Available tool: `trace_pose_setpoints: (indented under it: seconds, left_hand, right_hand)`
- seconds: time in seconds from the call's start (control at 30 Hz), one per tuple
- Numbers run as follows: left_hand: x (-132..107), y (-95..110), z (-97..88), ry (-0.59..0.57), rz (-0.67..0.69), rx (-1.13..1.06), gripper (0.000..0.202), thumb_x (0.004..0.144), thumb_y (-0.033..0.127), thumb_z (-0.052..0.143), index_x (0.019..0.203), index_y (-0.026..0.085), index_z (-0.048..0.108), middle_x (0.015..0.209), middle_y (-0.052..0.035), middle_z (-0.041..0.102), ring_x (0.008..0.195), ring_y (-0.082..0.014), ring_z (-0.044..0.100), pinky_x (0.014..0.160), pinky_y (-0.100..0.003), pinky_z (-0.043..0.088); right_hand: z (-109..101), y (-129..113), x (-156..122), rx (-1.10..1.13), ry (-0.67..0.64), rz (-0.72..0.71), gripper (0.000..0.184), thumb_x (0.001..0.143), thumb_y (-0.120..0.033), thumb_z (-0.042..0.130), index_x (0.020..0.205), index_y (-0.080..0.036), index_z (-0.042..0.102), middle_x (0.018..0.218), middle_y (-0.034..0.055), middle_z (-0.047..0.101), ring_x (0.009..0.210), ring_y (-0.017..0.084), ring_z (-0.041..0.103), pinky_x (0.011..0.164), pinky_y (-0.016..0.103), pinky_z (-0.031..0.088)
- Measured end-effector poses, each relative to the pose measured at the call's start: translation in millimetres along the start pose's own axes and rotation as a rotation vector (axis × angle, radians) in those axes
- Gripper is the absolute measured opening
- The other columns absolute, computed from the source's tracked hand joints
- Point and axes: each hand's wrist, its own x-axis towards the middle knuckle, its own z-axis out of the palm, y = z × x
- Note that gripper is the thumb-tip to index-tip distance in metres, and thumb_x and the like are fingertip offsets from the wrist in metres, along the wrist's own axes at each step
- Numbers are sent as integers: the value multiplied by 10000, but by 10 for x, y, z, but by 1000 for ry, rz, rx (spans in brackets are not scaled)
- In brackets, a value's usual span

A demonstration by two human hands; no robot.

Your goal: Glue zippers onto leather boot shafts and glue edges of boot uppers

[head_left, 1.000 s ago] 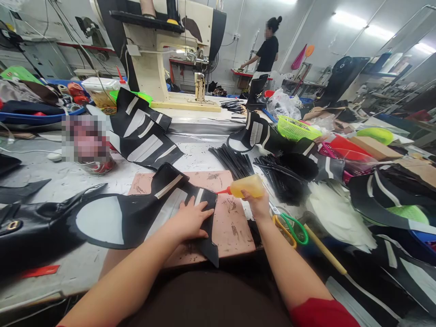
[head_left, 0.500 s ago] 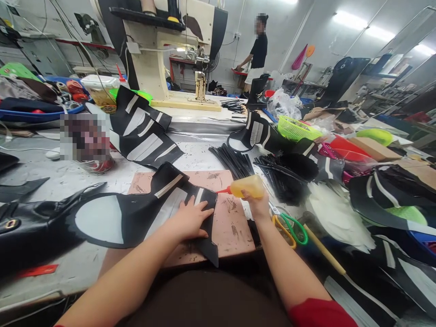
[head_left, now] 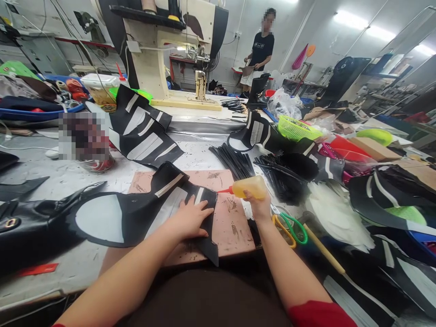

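Observation:
My left hand (head_left: 191, 219) lies flat with fingers spread on a black boot upper piece (head_left: 136, 213), which carries pale reinforcement strips and a light grey patch at its rounded left end. Under its right part is a pinkish board (head_left: 233, 222) with dark smears. In my right hand (head_left: 260, 206) is a squeeze bottle of yellowish glue (head_left: 250, 187), tipped on its side. Its red nozzle points left, and the tip is at the upper right edge of the boot piece. Whether any glue is coming out is too small to tell.
Green and orange-handled scissors (head_left: 294, 227) lie by my right forearm, near a wooden-handled tool (head_left: 323, 250). Bundles of black strips (head_left: 235, 161) sit beyond the board. A sewing machine (head_left: 150, 59) stands behind more boot pieces (head_left: 146, 136). Another person (head_left: 262, 50) stands at the back.
The glue bottle has shifted very slightly to the right, its nozzle still at the piece's edge. My left hand has stayed put. The person at the back has turned and holds a brownish piece.

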Motion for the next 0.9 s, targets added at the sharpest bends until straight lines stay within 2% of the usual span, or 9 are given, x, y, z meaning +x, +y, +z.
trace_pose_setpoints:
  seconds: [0.2, 0.33, 0.53, 0.67, 0.83, 0.9]
  left_hand:
    - [-19, 13, -24, -19, -31, -9, 723, 655, 452, 654, 1288, 213, 398, 1445, -75, 270, 1289, -435, 181, 957, -625, 270]
    - [-33, 36, -53, -30, -32, -3, 707, 660, 440, 658, 1272, 193, 406, 1443, -83, 273, 1296, -427, 177, 969, -623, 257]
    - [-21, 20, -24, -4, -14, -1, 703, 660, 463, 652, 1264, 193, 414, 1438, -73, 288, 1290, -429, 185, 962, -619, 269]
    - [-17, 4, -2, 3, -20, 2, 734, 643, 485, 661, 1272, 205, 408, 1444, -69, 275, 1288, -426, 186, 966, -624, 253]
    - [-8, -21, 26, -17, -13, -4, 822, 599, 525, 675, 1303, 233, 368, 1461, -59, 230, 1304, -422, 133, 982, -614, 222]
    - [1, -36, 37, -37, -11, 0, 867, 583, 537, 677, 1322, 233, 341, 1468, -57, 206, 1309, -422, 112, 988, -610, 212]
  right_hand:
    - [-66, 31, -37, -43, -103, 33, 494, 450, -436, 781, 802, -149, 589, 705, 32, 630, 614, 198, 606, 414, 292, 511]
    - [-83, 80, -59, -16, -66, -14, 556, 479, -428, 776, 917, -160, 562, 833, 42, 633, 719, 199, 616, 536, 321, 549]
    - [-128, 88, -72, -86, -138, 52, 521, 450, -442, 783, 822, -146, 568, 724, 32, 628, 634, 199, 601, 467, 320, 520]
    - [-142, 57, -112, -39, -78, 21, 524, 494, -434, 768, 886, -154, 562, 790, 39, 631, 684, 192, 606, 493, 312, 530]
    - [-173, -4, -257, -52, -230, 110, 495, 437, -419, 794, 799, -151, 589, 693, 32, 641, 614, 204, 612, 430, 292, 512]
    - [-174, -18, -307, -46, -217, 109, 487, 445, -417, 792, 803, -156, 591, 703, 29, 644, 635, 206, 616, 458, 302, 524]
